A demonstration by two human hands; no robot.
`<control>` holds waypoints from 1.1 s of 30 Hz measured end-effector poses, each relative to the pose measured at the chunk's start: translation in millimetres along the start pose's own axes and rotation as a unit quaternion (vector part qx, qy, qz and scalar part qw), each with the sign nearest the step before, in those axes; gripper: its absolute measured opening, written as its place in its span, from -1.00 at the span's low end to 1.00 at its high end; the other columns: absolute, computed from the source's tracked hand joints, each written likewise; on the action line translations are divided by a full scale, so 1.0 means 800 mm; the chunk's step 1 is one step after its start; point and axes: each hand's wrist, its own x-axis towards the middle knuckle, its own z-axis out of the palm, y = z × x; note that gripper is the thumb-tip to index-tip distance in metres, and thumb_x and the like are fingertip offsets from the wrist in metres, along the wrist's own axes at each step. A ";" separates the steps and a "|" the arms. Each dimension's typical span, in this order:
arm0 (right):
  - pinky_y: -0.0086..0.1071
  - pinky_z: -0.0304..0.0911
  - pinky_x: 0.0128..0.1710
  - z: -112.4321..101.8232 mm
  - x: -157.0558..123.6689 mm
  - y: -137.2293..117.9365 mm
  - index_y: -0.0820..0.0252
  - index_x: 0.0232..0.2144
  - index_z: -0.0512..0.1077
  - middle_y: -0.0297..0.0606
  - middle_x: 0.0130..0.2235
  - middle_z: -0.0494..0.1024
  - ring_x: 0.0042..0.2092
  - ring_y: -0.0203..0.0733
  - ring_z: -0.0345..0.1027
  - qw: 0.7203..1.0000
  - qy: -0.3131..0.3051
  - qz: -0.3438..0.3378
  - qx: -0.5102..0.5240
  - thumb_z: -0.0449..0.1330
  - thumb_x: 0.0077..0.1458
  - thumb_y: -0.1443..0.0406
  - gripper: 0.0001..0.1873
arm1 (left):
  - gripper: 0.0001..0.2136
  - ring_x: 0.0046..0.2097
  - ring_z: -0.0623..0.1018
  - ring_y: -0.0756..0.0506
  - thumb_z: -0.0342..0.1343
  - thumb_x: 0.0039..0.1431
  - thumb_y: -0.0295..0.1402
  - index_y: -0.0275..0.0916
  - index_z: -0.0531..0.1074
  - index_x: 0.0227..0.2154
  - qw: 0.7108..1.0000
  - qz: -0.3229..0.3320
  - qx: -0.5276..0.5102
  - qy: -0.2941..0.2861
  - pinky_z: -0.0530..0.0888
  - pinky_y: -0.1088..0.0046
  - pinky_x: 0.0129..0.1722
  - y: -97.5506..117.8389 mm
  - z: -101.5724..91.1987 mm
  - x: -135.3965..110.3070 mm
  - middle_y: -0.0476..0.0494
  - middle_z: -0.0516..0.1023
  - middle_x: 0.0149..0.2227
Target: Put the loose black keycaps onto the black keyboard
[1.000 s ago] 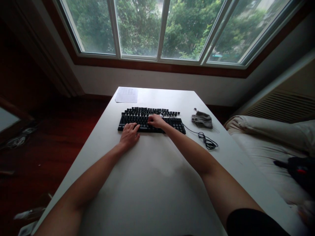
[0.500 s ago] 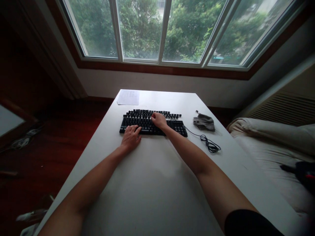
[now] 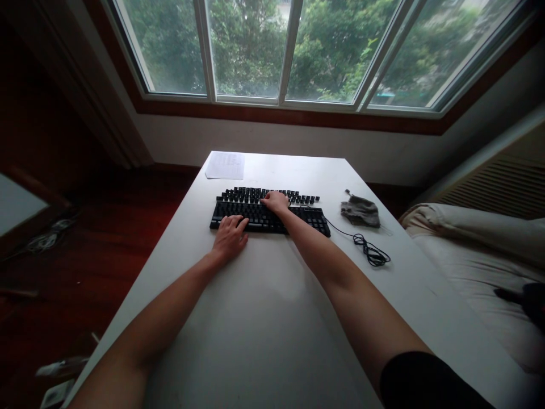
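Both hands are at the middle of the frame: the left hand (image 3: 230, 236) lies with its fingers loosely spread over the near left part of the black keyboard (image 3: 266, 223), while the right hand (image 3: 275, 201) has its fingers drawn narrow at the keyboard's far edge. Whether the right fingertips pinch anything is too small to tell.

The keyboard lies flat on the white counter (image 3: 272, 307), in the centre of the frame. Just beyond it, loose black keycaps (image 3: 247, 193) stand in uneven rows. The keyboard should be stiff and fairly light, apt to slide on the smooth counter when pushed; its long near edge or its two short ends look like the sound places to take hold. Each keycap is probably very light, hard and a little slippery, best pinched by opposite sides with thumb and forefinger, since a careless brush could scatter its neighbours. The cable (image 3: 371, 250), bundled in loops right of centre, looks flexible and could tug the keyboard if snagged.

As for containers, a grey cloth thing (image 3: 360, 211) farther right looks like a soft, limp pouch; what it holds, if anything, cannot be seen. A clear object (image 3: 63, 367) at the lower left of the frame may be a bottle, but it is too dim to tell its contents.
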 end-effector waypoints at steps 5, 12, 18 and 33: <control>-0.31 0.27 -0.07 -0.014 0.000 0.009 0.05 -0.20 0.68 -0.18 -0.14 0.69 -0.07 -0.08 0.52 0.999 0.014 -0.028 0.027 0.28 0.21 0.04 -0.71 | -0.51 0.28 0.34 -0.32 0.12 0.29 -0.28 -0.21 0.39 0.27 1.000 -0.001 0.001 -0.004 0.15 -0.03 0.41 -0.002 0.000 -0.001 -0.30 0.41 0.25; -0.43 0.18 -0.34 -0.038 -0.007 0.033 0.20 -0.27 0.67 -0.29 -0.35 0.63 -0.34 -0.26 0.40 0.967 -0.136 -0.179 0.123 0.34 0.12 0.09 -0.70 | -0.50 0.29 0.33 -0.33 0.12 0.28 -0.28 -0.22 0.38 0.27 1.000 -0.003 0.001 -0.006 0.14 -0.04 0.41 0.001 -0.001 -0.001 -0.31 0.41 0.25; -0.42 0.16 -0.32 -0.034 -0.031 0.023 0.17 -0.30 0.69 -0.30 -0.36 0.61 -0.32 -0.24 0.40 0.948 -0.157 -0.261 0.088 0.34 0.13 0.11 -0.73 | -0.50 0.29 0.34 -0.33 0.11 0.27 -0.29 -0.21 0.38 0.27 1.000 -0.003 0.003 -0.006 0.15 -0.04 0.40 0.003 -0.003 -0.001 -0.31 0.41 0.25; -0.37 0.20 -0.02 -0.045 -0.046 0.012 0.03 -0.25 0.71 -0.26 -0.27 0.63 -0.09 -0.10 0.44 0.950 -0.119 -0.287 -0.034 0.34 0.18 0.09 -0.78 | -0.50 0.29 0.34 -0.34 0.10 0.28 -0.29 -0.18 0.39 0.27 1.000 -0.005 0.002 -0.006 0.15 -0.06 0.39 0.003 -0.001 -0.001 -0.30 0.42 0.25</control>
